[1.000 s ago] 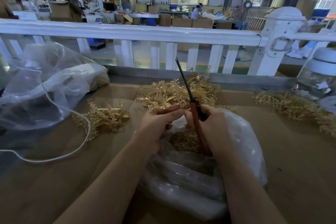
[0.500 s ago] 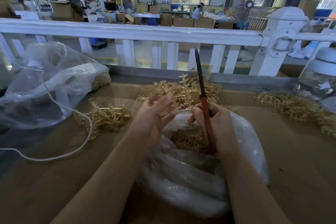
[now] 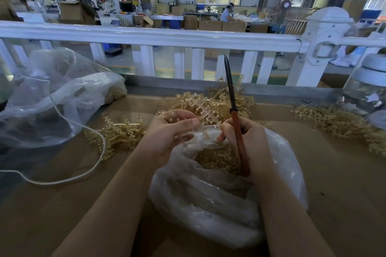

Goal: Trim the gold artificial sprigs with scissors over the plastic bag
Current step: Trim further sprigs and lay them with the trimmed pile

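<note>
The right hand [image 3: 246, 144] has its grip closed round the red handles of the scissors [image 3: 235, 119], whose dark blades stand nearly upright and together, their tips rising in front of the white railing [image 3: 150, 36] beyond. The left hand [image 3: 171, 131] pinches a gold sprig [image 3: 205, 110] between curled fingers, just left of the scissors and apart from the blades. Directly beneath both hands the plastic bag [image 3: 211, 200] lies open on the bench [image 3: 344, 183], with gold trimmings [image 3: 217, 158] heaped inside it against the right hand. Just beyond the hands a pile of sprigs [image 3: 211, 100] crowds the bench up to its grey back edge [image 3: 277, 91]. To the left of the left hand lie more sprigs [image 3: 117, 133], a white cord [image 3: 62, 181] and a second clear bag [image 3: 52, 94]. Right of the scissors hand there is bare bench, then another sprig heap [image 3: 342, 123] and a clear jar [image 3: 367, 94] at the far edge.
</note>
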`<action>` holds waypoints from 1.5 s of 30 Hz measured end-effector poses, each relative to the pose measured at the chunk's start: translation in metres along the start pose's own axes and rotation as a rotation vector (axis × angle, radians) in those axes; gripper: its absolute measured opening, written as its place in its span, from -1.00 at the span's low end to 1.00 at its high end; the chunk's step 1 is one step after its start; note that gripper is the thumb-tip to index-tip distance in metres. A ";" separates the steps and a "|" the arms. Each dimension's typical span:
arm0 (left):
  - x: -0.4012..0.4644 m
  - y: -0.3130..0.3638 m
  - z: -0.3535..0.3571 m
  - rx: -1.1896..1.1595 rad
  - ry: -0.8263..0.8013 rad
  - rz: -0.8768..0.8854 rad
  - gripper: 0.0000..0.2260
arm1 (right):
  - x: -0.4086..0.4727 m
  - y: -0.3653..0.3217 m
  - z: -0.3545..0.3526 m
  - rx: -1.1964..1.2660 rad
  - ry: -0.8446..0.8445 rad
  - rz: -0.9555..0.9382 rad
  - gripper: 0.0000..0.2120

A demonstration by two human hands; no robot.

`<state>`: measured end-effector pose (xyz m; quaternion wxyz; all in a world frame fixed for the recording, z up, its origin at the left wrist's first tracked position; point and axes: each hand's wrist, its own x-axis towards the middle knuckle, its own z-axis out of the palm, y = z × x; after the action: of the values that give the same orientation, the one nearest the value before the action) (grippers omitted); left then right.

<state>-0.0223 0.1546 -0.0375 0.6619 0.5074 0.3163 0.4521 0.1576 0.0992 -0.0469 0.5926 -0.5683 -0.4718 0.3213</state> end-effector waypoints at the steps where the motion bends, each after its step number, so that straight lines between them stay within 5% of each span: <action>1: -0.001 0.000 0.001 0.005 -0.014 0.002 -0.79 | 0.000 0.000 0.000 -0.022 -0.011 -0.003 -0.86; 11: -0.004 -0.006 0.019 0.065 0.044 0.000 -0.62 | -0.001 0.000 0.001 -0.155 -0.067 -0.032 -0.91; 17: -0.006 -0.006 0.020 0.074 0.073 0.050 -0.81 | -0.002 0.003 0.004 -0.209 -0.078 -0.053 -0.94; 23: -0.002 -0.005 0.017 0.012 0.192 0.118 -0.95 | -0.005 0.008 0.000 -0.379 -0.050 -0.116 -0.43; 45: 0.003 -0.009 0.012 0.150 0.184 0.295 -0.87 | -0.008 0.010 -0.001 -0.691 -0.039 -0.327 -0.42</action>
<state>-0.0078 0.1514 -0.0430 0.5170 0.5529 0.3305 0.5637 0.1574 0.0933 -0.0582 0.4005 -0.6457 -0.6478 0.0553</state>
